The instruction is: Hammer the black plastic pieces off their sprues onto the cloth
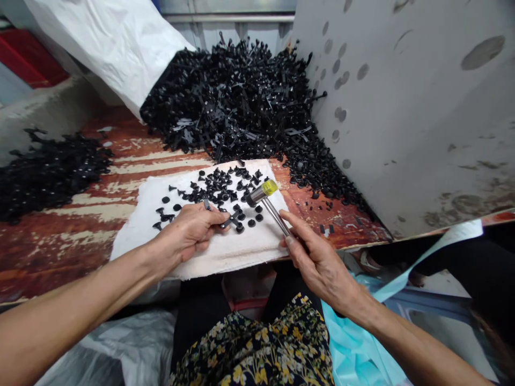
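My left hand (197, 228) is closed, pinching a small dark strip-like part (230, 221) over the white cloth (225, 252). In my right hand (311, 249) is the metal handle of a small mallet (262, 193), its head dark at one end and yellow at the other. The mallet head is tilted above the cloth, just right of the part in my left hand. Several small black parts with round flat heads (217, 185) lie scattered on the cloth beyond both hands. My left fingers hide some of the strip.
A big heap of black parts (237, 102) spills from a white sack (116, 48) at the back. Another black pile (52, 171) lies left on the worn red tabletop (132, 155). A grey panel (402, 123) walls the right side. Light blue strips (358, 343) hang below.
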`<state>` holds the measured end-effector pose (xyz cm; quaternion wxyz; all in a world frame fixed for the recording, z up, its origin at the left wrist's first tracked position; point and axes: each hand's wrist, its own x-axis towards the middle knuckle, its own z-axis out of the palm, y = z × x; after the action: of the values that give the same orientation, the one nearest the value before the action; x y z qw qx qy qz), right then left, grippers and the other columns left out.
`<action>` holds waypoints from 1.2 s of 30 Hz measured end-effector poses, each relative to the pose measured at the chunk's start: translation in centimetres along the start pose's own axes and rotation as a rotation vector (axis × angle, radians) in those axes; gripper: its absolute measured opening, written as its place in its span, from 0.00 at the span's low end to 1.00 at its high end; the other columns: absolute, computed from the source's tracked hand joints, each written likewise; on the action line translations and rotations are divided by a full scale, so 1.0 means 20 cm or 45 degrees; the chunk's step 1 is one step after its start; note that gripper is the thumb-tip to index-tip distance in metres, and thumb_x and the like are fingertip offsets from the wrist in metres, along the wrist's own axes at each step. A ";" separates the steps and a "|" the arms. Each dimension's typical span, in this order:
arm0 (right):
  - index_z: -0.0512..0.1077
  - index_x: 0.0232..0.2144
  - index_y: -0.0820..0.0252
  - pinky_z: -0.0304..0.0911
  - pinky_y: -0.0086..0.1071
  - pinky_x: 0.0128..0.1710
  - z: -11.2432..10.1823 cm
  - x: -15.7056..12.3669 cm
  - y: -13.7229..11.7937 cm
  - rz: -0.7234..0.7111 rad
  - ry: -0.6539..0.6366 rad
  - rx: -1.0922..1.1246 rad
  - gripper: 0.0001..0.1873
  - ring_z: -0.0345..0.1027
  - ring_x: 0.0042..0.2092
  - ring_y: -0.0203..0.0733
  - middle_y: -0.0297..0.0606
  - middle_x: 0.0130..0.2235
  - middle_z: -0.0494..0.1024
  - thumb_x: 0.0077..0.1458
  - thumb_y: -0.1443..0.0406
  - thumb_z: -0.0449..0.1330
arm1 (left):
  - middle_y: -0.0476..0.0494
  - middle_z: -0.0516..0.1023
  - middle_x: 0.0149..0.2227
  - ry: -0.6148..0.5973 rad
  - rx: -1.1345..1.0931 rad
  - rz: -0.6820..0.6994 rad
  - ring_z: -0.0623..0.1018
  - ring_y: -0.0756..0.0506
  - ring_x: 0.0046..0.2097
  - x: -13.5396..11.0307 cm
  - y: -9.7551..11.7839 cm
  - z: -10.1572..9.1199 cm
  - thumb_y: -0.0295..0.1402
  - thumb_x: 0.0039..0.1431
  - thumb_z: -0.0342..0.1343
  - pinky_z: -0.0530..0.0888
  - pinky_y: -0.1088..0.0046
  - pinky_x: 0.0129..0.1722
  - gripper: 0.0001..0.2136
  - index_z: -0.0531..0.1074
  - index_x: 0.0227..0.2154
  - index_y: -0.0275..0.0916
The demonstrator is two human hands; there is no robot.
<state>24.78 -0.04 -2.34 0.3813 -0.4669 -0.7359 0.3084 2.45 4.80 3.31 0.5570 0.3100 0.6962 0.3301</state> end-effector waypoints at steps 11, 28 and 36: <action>0.61 0.66 0.61 0.77 0.42 0.44 -0.05 0.05 -0.03 -0.415 -0.085 -0.333 0.31 0.78 0.46 0.47 0.50 0.48 0.79 0.62 0.76 0.48 | 0.47 0.72 0.16 -0.065 0.132 -0.056 0.51 0.60 0.12 0.05 0.03 -0.03 0.24 0.55 0.60 0.47 0.84 0.10 0.12 0.66 0.18 0.35; 0.54 0.70 0.51 0.76 0.38 0.44 -0.07 0.02 -0.09 -0.526 0.199 -0.236 0.37 0.76 0.46 0.45 0.45 0.53 0.77 0.62 0.77 0.50 | 0.49 0.73 0.15 -0.038 0.138 -0.040 0.51 0.59 0.11 0.02 0.03 0.00 0.24 0.57 0.58 0.47 0.83 0.11 0.11 0.64 0.22 0.37; 0.64 0.64 0.54 0.73 0.42 0.51 -0.08 0.05 -0.04 -0.279 0.079 -0.130 0.28 0.76 0.51 0.47 0.47 0.56 0.76 0.64 0.72 0.50 | 0.49 0.72 0.19 -0.103 0.092 -0.007 0.53 0.59 0.12 -0.03 0.07 -0.04 0.24 0.60 0.54 0.47 0.86 0.10 0.10 0.62 0.24 0.37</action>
<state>25.42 0.61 -0.61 0.4112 -0.4117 -0.7851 0.2123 1.96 5.01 4.85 0.5742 0.3411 0.6852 0.2905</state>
